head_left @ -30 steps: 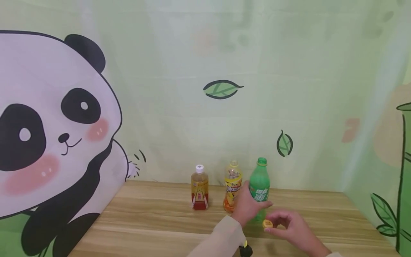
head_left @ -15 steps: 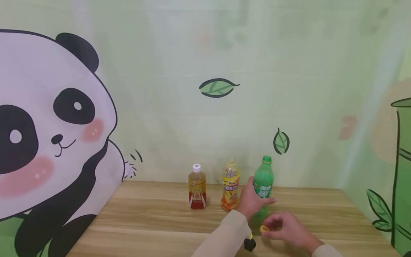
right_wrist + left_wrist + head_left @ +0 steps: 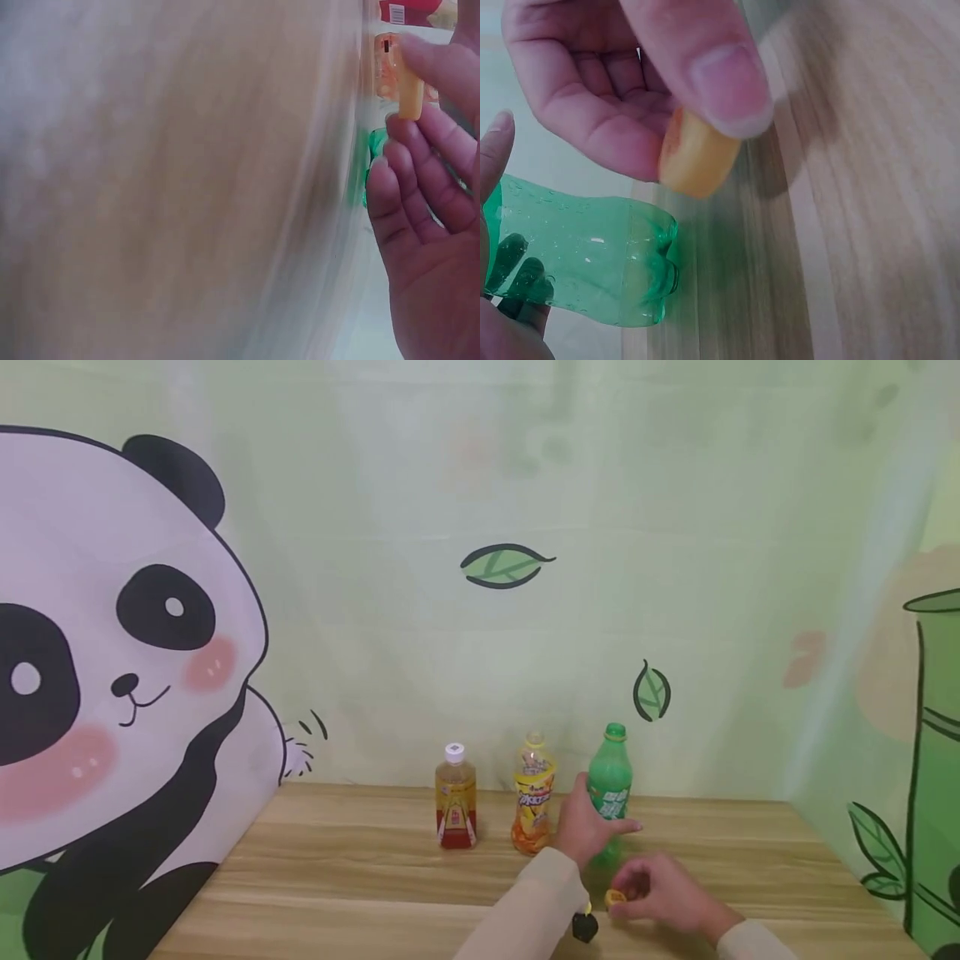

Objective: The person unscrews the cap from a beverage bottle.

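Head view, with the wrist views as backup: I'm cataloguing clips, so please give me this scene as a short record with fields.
left hand: holds green bottle
right hand: pinches yellow cap
other bottles: amber bottle with white top; yellow-labelled bottle, between amber and green
surface: wood-grain table
background: panda-print backdrop
unclear: small black object beside left sleeve

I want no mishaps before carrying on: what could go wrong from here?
The yellow bottle cap could slip, as the right hand only pinches it. The left hand, gripping the green plastic bottle, might knock the yellow-labelled drink bottle, which appears close beside it in the head view.
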Available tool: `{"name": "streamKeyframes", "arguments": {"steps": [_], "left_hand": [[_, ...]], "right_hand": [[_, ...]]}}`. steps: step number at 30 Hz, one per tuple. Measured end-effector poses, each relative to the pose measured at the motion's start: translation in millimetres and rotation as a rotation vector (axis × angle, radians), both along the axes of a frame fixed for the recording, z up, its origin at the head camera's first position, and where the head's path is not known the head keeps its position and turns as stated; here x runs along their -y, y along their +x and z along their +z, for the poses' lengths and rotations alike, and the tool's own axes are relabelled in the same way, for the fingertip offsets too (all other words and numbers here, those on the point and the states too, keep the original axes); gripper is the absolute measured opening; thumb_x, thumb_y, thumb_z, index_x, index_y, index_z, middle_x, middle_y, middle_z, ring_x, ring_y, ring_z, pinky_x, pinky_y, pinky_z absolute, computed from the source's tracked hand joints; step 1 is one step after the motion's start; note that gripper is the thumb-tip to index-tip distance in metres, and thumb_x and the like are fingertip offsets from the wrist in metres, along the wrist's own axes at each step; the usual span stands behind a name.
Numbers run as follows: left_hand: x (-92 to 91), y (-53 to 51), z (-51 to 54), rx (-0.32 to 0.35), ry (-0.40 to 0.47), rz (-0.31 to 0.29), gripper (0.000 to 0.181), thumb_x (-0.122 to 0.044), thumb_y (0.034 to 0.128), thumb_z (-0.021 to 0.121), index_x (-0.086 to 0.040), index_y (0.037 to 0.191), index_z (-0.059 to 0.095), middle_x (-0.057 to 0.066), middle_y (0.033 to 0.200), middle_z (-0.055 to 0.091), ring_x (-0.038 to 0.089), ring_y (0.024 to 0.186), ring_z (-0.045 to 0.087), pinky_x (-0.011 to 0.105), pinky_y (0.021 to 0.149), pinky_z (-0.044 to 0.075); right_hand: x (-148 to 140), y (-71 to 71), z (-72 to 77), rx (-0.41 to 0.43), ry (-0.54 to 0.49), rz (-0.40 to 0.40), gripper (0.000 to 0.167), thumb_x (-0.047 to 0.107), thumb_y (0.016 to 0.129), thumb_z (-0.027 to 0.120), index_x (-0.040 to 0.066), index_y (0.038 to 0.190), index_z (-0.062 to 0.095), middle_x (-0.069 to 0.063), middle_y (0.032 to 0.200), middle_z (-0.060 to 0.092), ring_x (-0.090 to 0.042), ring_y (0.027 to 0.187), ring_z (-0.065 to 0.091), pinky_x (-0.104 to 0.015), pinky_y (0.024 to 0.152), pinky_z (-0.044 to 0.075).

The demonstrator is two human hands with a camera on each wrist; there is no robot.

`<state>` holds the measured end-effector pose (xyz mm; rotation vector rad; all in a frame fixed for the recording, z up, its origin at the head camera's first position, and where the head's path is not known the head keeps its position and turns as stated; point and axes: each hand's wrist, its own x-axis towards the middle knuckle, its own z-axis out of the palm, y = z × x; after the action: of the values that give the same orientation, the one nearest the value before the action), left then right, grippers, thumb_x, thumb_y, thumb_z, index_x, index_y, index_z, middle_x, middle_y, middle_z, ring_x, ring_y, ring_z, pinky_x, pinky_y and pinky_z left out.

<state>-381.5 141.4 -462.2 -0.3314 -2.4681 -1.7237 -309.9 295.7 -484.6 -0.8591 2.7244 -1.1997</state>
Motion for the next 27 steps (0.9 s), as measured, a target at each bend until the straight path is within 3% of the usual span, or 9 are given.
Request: {"name": "streamKeyframes", "arguments": {"steps": [7,17,27], "left_hand": [[-0.5,-1.0,0.3,0.004,0.008,-0.014,0.091,-0.035,0.0659,0.097,-0.021,0.140,0.047,-0.009,0.119,0.066,0.012,0.113,0.063,0.039,0.105,0.053],[-3.1,-0.2,-2.3,0.003,0.009,-0.001,0.088,-0.034,0.0651,0.098,-0.022,0.137,0.048,-0.011,0.118,0.065,0.010,0.111,0.063,0.038,0.105,0.053],[-0.6,-0.2,-15.1,0.016,-0.003,0.004,0.095,-0.035,0.0644,0.098,-0.020,0.141,0.045,-0.004,0.124,0.065,0.016,0.116,0.063,0.042,0.107,0.051]], "right_hand": [[1.3,-2.3,0.7,0.011,0.039,-0.025,0.021,0.026,0.081,0.086,0.011,0.091,0.075,0.005,0.082,0.072,0.001,0.072,0.059,-0.020,0.064,0.052],[1.0,-3.0,1.1,0.039,0.050,0.000,0.018,0.025,0.082,0.086,0.012,0.090,0.076,0.006,0.079,0.071,0.001,0.069,0.057,-0.020,0.060,0.050],[-0.2,-1.7,-1.5,0.032,0.065,-0.008,0.020,0.024,0.080,0.087,0.010,0.090,0.076,0.005,0.081,0.072,0.002,0.071,0.059,-0.020,0.063,0.052]]}}
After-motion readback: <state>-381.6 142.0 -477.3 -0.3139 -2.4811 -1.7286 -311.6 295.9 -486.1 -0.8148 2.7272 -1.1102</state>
